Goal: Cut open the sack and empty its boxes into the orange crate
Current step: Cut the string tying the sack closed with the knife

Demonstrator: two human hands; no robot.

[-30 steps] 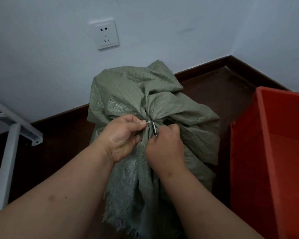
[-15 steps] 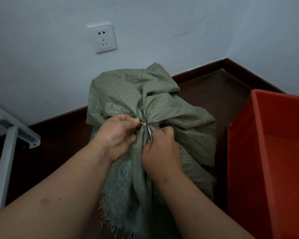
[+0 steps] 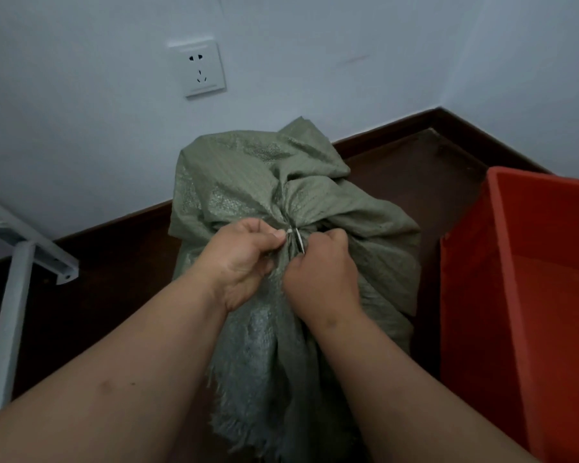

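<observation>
Sack (image 3: 281,182) stands tied at the neck. Left hand (image 3: 244,259) pinches the white tie (image 3: 290,231) taut; right hand (image 3: 321,272), just beside, grips a thin blade (image 3: 300,244) against it. Orange crate (image 3: 528,262) waits rightward.

White wall socket (image 3: 201,69) above dark floor (image 3: 107,262); white metal frame (image 3: 17,282) left.

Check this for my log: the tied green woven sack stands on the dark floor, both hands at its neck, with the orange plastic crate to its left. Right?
One thing is wrong: the orange plastic crate stands to the right of the green woven sack, not left, as the head view shows. Both the left hand and right hand are at its tied neck.
</observation>
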